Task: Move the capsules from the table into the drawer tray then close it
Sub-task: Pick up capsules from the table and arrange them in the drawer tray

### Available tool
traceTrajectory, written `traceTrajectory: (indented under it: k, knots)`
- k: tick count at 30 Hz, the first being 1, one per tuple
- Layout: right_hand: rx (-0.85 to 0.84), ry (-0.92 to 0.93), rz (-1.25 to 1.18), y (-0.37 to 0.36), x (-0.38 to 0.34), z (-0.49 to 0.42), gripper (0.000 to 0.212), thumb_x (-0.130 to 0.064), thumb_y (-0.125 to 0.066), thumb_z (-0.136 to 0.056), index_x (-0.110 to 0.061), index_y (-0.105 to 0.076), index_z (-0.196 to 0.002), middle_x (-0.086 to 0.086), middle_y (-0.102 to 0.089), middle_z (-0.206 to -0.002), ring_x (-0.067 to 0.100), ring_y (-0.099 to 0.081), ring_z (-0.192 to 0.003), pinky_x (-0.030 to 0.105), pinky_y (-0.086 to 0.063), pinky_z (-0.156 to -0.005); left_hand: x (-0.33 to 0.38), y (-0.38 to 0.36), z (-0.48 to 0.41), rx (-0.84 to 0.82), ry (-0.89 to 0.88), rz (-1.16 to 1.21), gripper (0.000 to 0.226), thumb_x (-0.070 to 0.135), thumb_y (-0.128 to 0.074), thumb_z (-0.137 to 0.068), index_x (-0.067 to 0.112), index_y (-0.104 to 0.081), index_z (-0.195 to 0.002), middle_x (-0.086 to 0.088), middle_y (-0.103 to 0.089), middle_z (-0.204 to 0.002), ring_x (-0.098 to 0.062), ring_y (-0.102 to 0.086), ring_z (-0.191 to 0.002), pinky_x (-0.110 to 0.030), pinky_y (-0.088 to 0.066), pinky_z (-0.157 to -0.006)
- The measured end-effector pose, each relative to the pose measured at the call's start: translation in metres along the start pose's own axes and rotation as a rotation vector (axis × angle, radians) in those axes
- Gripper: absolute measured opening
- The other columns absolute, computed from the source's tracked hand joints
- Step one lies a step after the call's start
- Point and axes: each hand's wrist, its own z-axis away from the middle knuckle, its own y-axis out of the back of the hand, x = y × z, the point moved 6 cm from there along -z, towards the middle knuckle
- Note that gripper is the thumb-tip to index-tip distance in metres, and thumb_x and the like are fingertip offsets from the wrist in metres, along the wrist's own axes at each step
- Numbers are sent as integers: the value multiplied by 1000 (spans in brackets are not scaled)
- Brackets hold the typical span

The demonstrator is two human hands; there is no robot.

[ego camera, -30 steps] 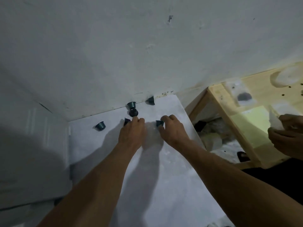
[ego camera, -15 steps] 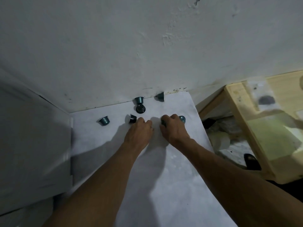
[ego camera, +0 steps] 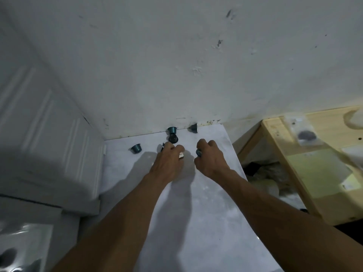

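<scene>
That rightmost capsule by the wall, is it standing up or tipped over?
Tipped over. The capsule lies on its side at the far edge of the table, narrow end pointing left and wide rim facing right.

- The scene is dimly lit, with a cold grey cast over the wall (ego camera: 176, 65).
- Soft shadows are thrown leftward across the table (ego camera: 206, 222), so light is taken to come from the right.
- The left edge is blurred and bowed by the wide lens.
</scene>
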Motion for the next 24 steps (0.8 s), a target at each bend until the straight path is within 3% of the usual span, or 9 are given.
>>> traceTrajectory:
  k: [4,12,16,21,24]
  knots:
    - [50,81,59,14,-12,27,43,-16,-59,-87,-7,-46,-126,14,-47,-125,30,-53,-105,36,-47,-89,10,20,31,89,29,95,35,14,-60,-88,17,-59,-122,-8,-47,-119,-26,-54,-107,-34,-45,-95]
    - [148,271,79,22,-39,105,35,-13,-59,-84,-6,-52,-119,13,-51,-117,33,-55,-98,33,-42,-80,21,55,116,313,136,185,41,30,-65,-86,19,-58,-125,-8,-56,-120,-21,-55,-109,-25,-39,-92]
    - [127,348,31,9,-60,140,37,-7,-56,-83,-6,-52,-120,14,-50,-116,33,-54,-101,31,-42,-81,12,72,173,430,169,203,40,27,-64,-85,19,-57,-124,-6,-59,-115,-20,-55,-104,-20,-35,-82]
    - [95,482,31,-9,-113,178,45,-6,-61,-83,-9,-49,-127,13,-48,-125,31,-53,-105,31,-42,-88,-20,102,238,520,258,228,47,23,-70,-80,14,-54,-123,-6,-59,-117,-20,-54,-106,-17,-33,-82]
    - [87,570,17,-23,-153,201,44,-5,-61,-83,-8,-50,-125,14,-49,-123,31,-53,-104,28,-39,-82,-48,122,274,578,310,204,43,22,-71,-78,13,-56,-118,-6,-59,-113,-19,-54,-101,-15,-30,-77]
